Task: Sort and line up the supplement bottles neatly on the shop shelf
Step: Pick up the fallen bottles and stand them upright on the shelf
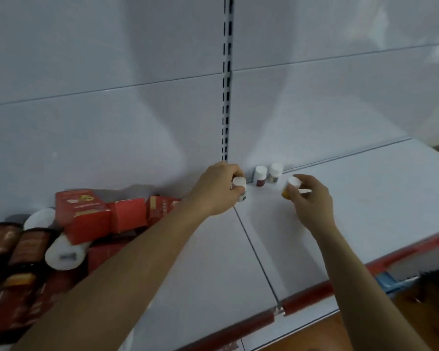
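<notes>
Two small white-capped supplement bottles stand side by side against the back panel of the white shelf (340, 198): a dark red one (260, 176) and a paler one (274, 173). My left hand (217, 190) grips a white-capped bottle (240, 187) just left of them, near the seam between shelf boards. My right hand (311, 198) holds a tilted white-capped orange bottle (290, 187) a little to their right and nearer to me.
A heap of red boxes (86, 214), dark brown bottles (23, 247) and white jars (64, 254) lies on the left shelf board. A slotted upright (227, 84) splits the back panel. The red price rail (314, 292) runs along the front edge.
</notes>
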`<action>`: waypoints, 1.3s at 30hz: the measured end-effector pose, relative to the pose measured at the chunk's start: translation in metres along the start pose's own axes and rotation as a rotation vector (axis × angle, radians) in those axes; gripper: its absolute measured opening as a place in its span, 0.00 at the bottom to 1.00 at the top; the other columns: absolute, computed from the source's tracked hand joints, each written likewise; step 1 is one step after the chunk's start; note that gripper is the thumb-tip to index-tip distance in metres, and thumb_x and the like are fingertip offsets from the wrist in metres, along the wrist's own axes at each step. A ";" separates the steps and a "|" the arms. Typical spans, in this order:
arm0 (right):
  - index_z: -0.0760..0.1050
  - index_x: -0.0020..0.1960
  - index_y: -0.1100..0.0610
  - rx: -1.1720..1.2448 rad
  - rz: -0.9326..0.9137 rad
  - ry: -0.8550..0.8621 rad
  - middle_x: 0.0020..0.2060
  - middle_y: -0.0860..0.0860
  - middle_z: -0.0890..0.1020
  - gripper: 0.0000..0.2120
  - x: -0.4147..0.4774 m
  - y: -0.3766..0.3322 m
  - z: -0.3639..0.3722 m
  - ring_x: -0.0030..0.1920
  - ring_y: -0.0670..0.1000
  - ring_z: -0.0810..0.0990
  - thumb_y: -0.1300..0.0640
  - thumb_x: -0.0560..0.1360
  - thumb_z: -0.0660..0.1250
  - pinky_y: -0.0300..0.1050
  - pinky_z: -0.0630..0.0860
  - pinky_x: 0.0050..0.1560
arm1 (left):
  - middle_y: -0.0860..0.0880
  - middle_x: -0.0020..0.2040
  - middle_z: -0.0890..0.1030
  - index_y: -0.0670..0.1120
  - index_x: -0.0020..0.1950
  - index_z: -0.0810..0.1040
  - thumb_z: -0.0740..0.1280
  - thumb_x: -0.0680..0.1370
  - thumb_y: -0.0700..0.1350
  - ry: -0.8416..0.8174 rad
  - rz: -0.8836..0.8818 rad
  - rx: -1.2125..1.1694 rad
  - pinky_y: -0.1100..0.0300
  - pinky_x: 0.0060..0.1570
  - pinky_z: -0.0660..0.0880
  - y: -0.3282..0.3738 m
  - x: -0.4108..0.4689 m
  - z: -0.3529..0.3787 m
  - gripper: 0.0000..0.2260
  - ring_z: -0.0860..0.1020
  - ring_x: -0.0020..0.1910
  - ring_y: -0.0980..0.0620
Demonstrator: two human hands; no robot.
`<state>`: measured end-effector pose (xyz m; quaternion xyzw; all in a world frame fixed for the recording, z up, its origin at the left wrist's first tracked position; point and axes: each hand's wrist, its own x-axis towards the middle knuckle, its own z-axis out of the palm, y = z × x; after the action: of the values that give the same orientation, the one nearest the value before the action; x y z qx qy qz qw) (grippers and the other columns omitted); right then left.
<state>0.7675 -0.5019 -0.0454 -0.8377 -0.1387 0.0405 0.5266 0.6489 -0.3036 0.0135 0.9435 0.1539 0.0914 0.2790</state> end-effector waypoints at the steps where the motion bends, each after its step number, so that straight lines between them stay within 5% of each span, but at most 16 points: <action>1: 0.78 0.57 0.51 -0.044 -0.016 -0.017 0.45 0.47 0.86 0.08 0.008 0.003 0.001 0.41 0.40 0.84 0.53 0.79 0.68 0.36 0.75 0.48 | 0.48 0.53 0.80 0.47 0.54 0.81 0.71 0.77 0.44 -0.008 -0.023 0.004 0.57 0.47 0.72 0.001 0.014 0.013 0.07 0.78 0.49 0.48; 9: 0.72 0.68 0.49 -0.109 -0.047 -0.082 0.55 0.47 0.79 0.23 0.013 0.007 0.000 0.42 0.44 0.82 0.52 0.76 0.74 0.39 0.72 0.44 | 0.46 0.59 0.79 0.46 0.60 0.77 0.73 0.76 0.47 0.007 -0.122 -0.085 0.49 0.56 0.76 0.010 0.031 0.054 0.15 0.78 0.56 0.46; 14: 0.74 0.62 0.51 -0.185 -0.230 -0.004 0.50 0.48 0.79 0.14 -0.025 -0.021 0.000 0.38 0.42 0.77 0.58 0.78 0.70 0.34 0.69 0.42 | 0.52 0.56 0.79 0.50 0.62 0.78 0.68 0.80 0.48 0.095 0.003 0.080 0.54 0.54 0.76 0.006 -0.022 -0.012 0.11 0.78 0.50 0.53; 18: 0.75 0.63 0.51 -0.147 -0.480 -0.306 0.52 0.45 0.79 0.17 -0.053 -0.058 0.036 0.45 0.41 0.77 0.57 0.76 0.73 0.28 0.70 0.45 | 0.51 0.54 0.80 0.49 0.59 0.80 0.69 0.78 0.46 0.200 -0.032 0.249 0.51 0.54 0.76 -0.028 -0.081 -0.081 0.10 0.79 0.51 0.49; 22: 0.64 0.76 0.48 -0.244 -0.592 -0.698 0.69 0.47 0.73 0.35 -0.064 -0.082 0.091 0.63 0.45 0.74 0.48 0.73 0.76 0.32 0.66 0.62 | 0.51 0.62 0.78 0.51 0.65 0.78 0.66 0.77 0.57 0.134 -0.152 0.345 0.47 0.60 0.74 -0.061 -0.127 -0.126 0.19 0.76 0.61 0.47; 24: 0.60 0.78 0.50 -0.266 -0.569 -0.825 0.72 0.50 0.70 0.41 -0.068 -0.087 0.118 0.69 0.51 0.71 0.49 0.71 0.77 0.42 0.68 0.66 | 0.53 0.67 0.74 0.54 0.71 0.73 0.67 0.76 0.61 0.027 -0.187 0.372 0.49 0.64 0.70 -0.071 -0.143 -0.136 0.25 0.72 0.66 0.50; 27: 0.68 0.71 0.50 -0.203 -0.550 -0.799 0.59 0.47 0.78 0.32 -0.070 -0.083 0.139 0.57 0.48 0.78 0.52 0.71 0.78 0.36 0.71 0.54 | 0.54 0.72 0.68 0.59 0.76 0.66 0.66 0.73 0.59 -0.080 -0.241 0.409 0.45 0.70 0.68 -0.090 -0.160 -0.148 0.30 0.68 0.71 0.50; 29: 0.72 0.65 0.49 -0.093 -0.447 -0.715 0.49 0.40 0.80 0.26 -0.072 -0.078 0.136 0.46 0.40 0.80 0.53 0.71 0.79 0.32 0.72 0.46 | 0.57 0.70 0.67 0.63 0.74 0.64 0.65 0.69 0.56 -0.164 -0.281 0.370 0.45 0.69 0.69 -0.103 -0.167 -0.158 0.33 0.67 0.70 0.52; 31: 0.73 0.66 0.50 0.118 -0.254 -0.656 0.50 0.43 0.81 0.22 -0.075 -0.074 0.129 0.47 0.45 0.83 0.55 0.74 0.76 0.43 0.80 0.48 | 0.61 0.63 0.66 0.65 0.70 0.66 0.70 0.67 0.56 -0.224 -0.263 0.340 0.47 0.66 0.71 -0.115 -0.168 -0.163 0.32 0.66 0.66 0.55; 34: 0.73 0.68 0.53 0.485 -0.005 -0.611 0.58 0.55 0.81 0.22 -0.082 -0.082 0.118 0.50 0.54 0.86 0.51 0.77 0.73 0.57 0.85 0.47 | 0.61 0.59 0.67 0.61 0.67 0.71 0.78 0.66 0.49 -0.174 -0.217 0.300 0.56 0.60 0.71 -0.122 -0.162 -0.163 0.32 0.66 0.62 0.57; 39: 0.73 0.69 0.53 0.565 -0.026 -0.603 0.59 0.56 0.80 0.29 -0.094 -0.120 0.118 0.51 0.56 0.86 0.45 0.70 0.73 0.54 0.84 0.45 | 0.59 0.52 0.80 0.57 0.64 0.75 0.77 0.66 0.48 0.047 -0.173 0.234 0.54 0.50 0.78 -0.122 -0.176 -0.170 0.28 0.79 0.48 0.59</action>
<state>0.6294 -0.3765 0.0023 -0.6092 -0.2806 0.3138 0.6721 0.4108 -0.1813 0.0713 0.9503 0.2508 0.0705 0.1705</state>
